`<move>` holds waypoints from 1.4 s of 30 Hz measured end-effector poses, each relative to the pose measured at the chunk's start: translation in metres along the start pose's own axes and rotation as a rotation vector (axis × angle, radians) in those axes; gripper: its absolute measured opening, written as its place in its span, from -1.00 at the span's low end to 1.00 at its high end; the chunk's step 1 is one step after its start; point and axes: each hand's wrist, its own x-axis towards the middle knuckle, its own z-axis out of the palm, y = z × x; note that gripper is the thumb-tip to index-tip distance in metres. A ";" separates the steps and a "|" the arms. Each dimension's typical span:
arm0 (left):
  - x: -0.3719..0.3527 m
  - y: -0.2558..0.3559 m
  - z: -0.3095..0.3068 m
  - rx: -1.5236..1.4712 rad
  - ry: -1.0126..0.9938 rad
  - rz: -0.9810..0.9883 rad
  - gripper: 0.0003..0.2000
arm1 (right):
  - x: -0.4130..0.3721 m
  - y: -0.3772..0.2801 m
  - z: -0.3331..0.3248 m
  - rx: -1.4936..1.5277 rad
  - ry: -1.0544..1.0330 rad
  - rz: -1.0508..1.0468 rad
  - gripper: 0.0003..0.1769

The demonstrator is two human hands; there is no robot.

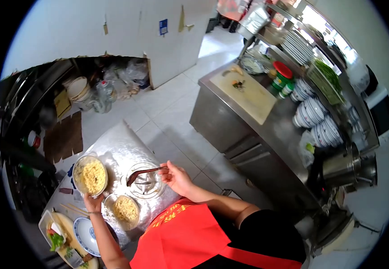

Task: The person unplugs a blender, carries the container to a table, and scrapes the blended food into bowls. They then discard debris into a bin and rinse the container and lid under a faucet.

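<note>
My left hand (93, 203) grips the rim of a bowl of yellow crumbly food (93, 176), at the left of the plastic-covered table (114, 142). In my right hand (176, 179) is the handle of a dark brown spoon (136, 175). The spoon's head overlaps a round clear dish (156, 192) in this view. A second bowl of the same yellow food (126, 209) stands between my two arms, near the red apron (181, 237).
Chopsticks (74, 209), a blue-and-white plate (85, 233) and a tray with greens (46, 224) lie at the lower left. Across the tiled floor, a steel counter (221, 107) carries a cutting board (252, 101), stacked bowls (310, 113) and a red-lidded jar (282, 74).
</note>
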 end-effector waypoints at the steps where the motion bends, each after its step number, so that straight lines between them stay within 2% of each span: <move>1: 0.000 0.002 -0.003 -0.018 -0.013 -0.004 -0.54 | -0.003 -0.001 -0.002 0.008 0.015 -0.011 -0.65; 4: -0.017 0.015 0.006 -0.085 -0.058 -0.031 -0.53 | -0.009 -0.003 0.003 0.014 -0.004 -0.023 -0.66; 6: -0.037 0.021 0.025 -0.140 -0.090 -0.054 -0.53 | -0.012 -0.003 0.003 0.009 0.063 -0.033 -0.67; 8: -0.057 0.024 0.043 -0.255 -0.155 0.142 -0.50 | -0.014 -0.004 -0.001 -0.012 0.009 -0.041 -0.67; 9: -0.060 0.026 0.036 -0.282 -0.243 0.163 -0.45 | -0.015 -0.005 -0.003 -0.034 -0.048 -0.047 -0.67; 10: -0.069 0.027 0.034 -0.287 -0.224 0.174 -0.45 | -0.016 -0.004 -0.002 -0.037 -0.053 -0.025 -0.67; 12: -0.093 0.029 0.042 -0.354 -0.318 0.237 -0.41 | -0.016 -0.006 0.014 -0.192 0.006 -0.086 -0.67; 14: -0.120 0.025 0.046 -0.338 -0.299 0.299 -0.40 | -0.010 -0.005 0.032 -0.212 0.005 -0.086 -0.67; 16: -0.144 0.019 0.045 -0.364 -0.223 0.342 -0.41 | -0.004 -0.006 0.055 -0.332 -0.052 -0.128 -0.68; 19: -0.168 0.001 0.025 -0.206 -0.177 0.388 -0.41 | 0.008 0.007 0.090 -0.471 -0.312 -0.205 -0.72; 22: -0.189 -0.020 0.030 -0.127 -0.122 0.407 -0.42 | 0.003 0.031 0.130 -0.625 -0.610 -0.379 -0.79; 23: -0.198 -0.026 0.033 -0.100 -0.104 0.420 -0.41 | 0.001 0.035 0.138 -0.901 -0.706 -0.608 -0.79; 26: -0.215 -0.045 0.032 -0.101 -0.077 0.430 -0.40 | 0.007 0.065 0.158 -1.150 -0.968 -1.133 -0.79; 28: -0.223 -0.056 0.031 -0.039 -0.037 0.506 -0.37 | 0.014 0.088 0.155 -1.162 -1.029 -1.156 -0.80; 30: -0.230 -0.063 0.028 -0.022 0.039 0.527 -0.33 | 0.015 0.111 0.148 -1.182 -1.023 -1.068 -0.79; 31: -0.234 -0.065 0.035 -0.023 0.090 0.558 -0.32 | 0.011 0.116 0.146 -1.279 -0.997 -0.942 -0.81; 32: -0.238 -0.067 0.039 -0.024 0.144 0.585 -0.30 | 0.011 0.120 0.142 -1.271 -1.018 -0.924 -0.81; 34: -0.242 -0.071 0.035 0.014 0.192 0.635 -0.33 | 0.021 0.133 0.131 -1.505 -1.047 -0.999 -0.78; 35: -0.244 -0.075 0.029 0.078 0.248 0.669 -0.36 | 0.026 0.141 0.122 -1.453 -0.960 -0.711 -0.77; 36: -0.244 -0.078 0.019 0.250 0.392 0.645 -0.33 | 0.028 0.150 0.117 -1.384 -0.877 -0.416 -0.75; 37: -0.240 -0.086 0.001 0.458 0.402 0.739 -0.31 | 0.026 0.151 0.121 -1.302 -0.770 -0.051 -0.74; 38: -0.250 -0.073 0.030 0.294 0.407 0.743 -0.30 | 0.025 0.148 0.128 -1.214 -0.661 0.305 -0.74; 39: -0.252 -0.072 0.031 0.117 0.397 0.753 -0.23 | 0.024 0.140 0.135 -1.112 -0.672 0.517 -0.73; 40: -0.252 -0.074 0.027 0.194 0.401 0.786 -0.23 | 0.022 0.131 0.141 -1.016 -0.671 0.722 -0.73; 42: -0.249 -0.080 0.019 0.212 0.414 0.780 -0.24 | 0.020 0.121 0.150 -0.861 -0.640 0.869 -0.72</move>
